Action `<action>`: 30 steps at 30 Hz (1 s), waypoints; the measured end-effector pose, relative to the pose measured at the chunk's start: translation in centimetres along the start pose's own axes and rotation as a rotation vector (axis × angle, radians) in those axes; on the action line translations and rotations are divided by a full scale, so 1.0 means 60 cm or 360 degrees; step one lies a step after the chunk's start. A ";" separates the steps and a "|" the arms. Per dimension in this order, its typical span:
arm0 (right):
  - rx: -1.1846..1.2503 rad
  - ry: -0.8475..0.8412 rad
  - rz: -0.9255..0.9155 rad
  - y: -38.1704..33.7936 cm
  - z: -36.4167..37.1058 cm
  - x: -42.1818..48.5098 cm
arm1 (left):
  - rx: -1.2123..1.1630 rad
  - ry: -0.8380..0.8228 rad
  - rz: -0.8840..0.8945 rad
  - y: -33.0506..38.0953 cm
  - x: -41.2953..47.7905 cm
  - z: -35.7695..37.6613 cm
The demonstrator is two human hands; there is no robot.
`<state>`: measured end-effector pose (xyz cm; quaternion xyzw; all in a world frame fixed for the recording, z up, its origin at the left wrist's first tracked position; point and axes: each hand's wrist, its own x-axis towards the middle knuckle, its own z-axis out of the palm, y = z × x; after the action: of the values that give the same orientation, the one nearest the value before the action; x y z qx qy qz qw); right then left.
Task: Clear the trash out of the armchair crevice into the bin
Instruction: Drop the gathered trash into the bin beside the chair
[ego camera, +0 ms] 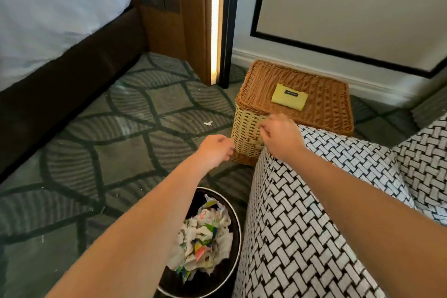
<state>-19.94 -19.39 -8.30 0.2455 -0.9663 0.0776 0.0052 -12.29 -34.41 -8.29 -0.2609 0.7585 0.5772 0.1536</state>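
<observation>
A round black bin stands on the carpet beside the armchair, holding crumpled paper and printed wrappers. The armchair has a black-and-white woven pattern; its arm fills the lower right. Its seat crevice is out of sight. My left hand hovers beyond the bin with loosely curled fingers, and I see nothing in it. My right hand is over the far end of the chair arm. Its fingers curl downward and the fingertips are bunched; the palm side is hidden.
A wicker basket with a flat lid stands just past both hands, a yellow pouch lying on it. A small white scrap lies on the patterned carpet. The bed with a dark base runs along the left.
</observation>
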 end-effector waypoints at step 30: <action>0.1681 0.0308 0.1403 0.256 0.117 0.233 | 0.0439 0.0218 -0.0136 0.194 0.382 0.236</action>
<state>-39.34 -13.77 -16.81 -0.2082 -0.8038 0.5539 -0.0608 -38.67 -23.59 -15.31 -0.3081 0.8274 0.4414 0.1605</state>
